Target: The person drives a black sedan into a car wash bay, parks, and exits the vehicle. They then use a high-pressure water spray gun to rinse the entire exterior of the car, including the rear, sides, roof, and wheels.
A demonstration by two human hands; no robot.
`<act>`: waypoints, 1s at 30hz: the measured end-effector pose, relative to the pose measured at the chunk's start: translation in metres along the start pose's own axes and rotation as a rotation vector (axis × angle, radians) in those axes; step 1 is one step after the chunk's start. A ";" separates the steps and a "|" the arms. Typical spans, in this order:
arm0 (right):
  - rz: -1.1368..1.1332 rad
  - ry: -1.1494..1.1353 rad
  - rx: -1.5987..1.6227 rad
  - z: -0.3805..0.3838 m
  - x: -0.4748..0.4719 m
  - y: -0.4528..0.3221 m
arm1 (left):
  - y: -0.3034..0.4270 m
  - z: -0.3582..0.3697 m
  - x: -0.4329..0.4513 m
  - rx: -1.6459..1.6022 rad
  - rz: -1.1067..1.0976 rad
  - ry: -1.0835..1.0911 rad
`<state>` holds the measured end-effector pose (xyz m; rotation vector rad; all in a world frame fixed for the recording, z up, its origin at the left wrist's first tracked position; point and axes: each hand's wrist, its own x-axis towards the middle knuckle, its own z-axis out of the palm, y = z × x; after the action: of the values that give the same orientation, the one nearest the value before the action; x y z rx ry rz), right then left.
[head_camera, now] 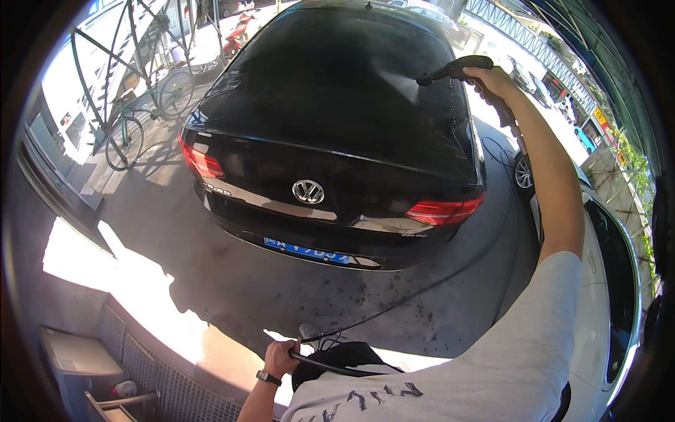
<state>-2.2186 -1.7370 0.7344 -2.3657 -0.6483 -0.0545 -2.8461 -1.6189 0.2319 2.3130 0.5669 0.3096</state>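
Observation:
My right hand (pixel 490 79) grips a black pressure-washer spray gun (pixel 453 69), raised at the right side of a black Volkswagen sedan (pixel 258 163). A fan of water mist (pixel 398 84) leaves the nozzle towards the rear window (pixel 337 63). Down by my waist, my left hand (pixel 282 357) is closed around a black hose (pixel 337 367). From there the hose runs over the ground towards the right of the car. The chrome badge (pixel 308 192) and both red tail lights face me; the blue licence plate (pixel 306 250) bears writing.
Close on my right stands a white car (pixel 575 316). A green bicycle (pixel 126 134) leans by a metal frame at the left. Plastic grating (pixel 158 369) and a cabinet (pixel 79 353) with an opened drawer lie at lower left. Wet spots mark the concrete floor (pixel 337 295).

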 end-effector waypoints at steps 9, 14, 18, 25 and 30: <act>-0.263 -0.251 0.030 0.151 0.041 -0.148 | -0.078 -0.085 0.101 -0.048 -0.057 -0.198; -0.091 -0.077 -0.026 0.136 0.072 -0.150 | -0.142 -0.134 0.145 -0.141 0.008 -0.223; 0.178 0.137 -0.068 0.110 0.070 -0.148 | -0.227 -0.167 0.167 -0.250 0.063 -0.272; 0.294 0.208 -0.016 0.178 0.020 -0.282 | -0.411 -0.278 0.168 -0.328 -0.024 -0.290; 0.202 0.129 -0.071 0.305 0.057 -0.431 | -0.517 -0.405 0.156 -0.265 -0.043 -0.137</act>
<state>-2.4087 -1.2423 0.7707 -2.4602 -0.3495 -0.1425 -3.0217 -0.9701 0.1649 2.0455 0.4756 0.1911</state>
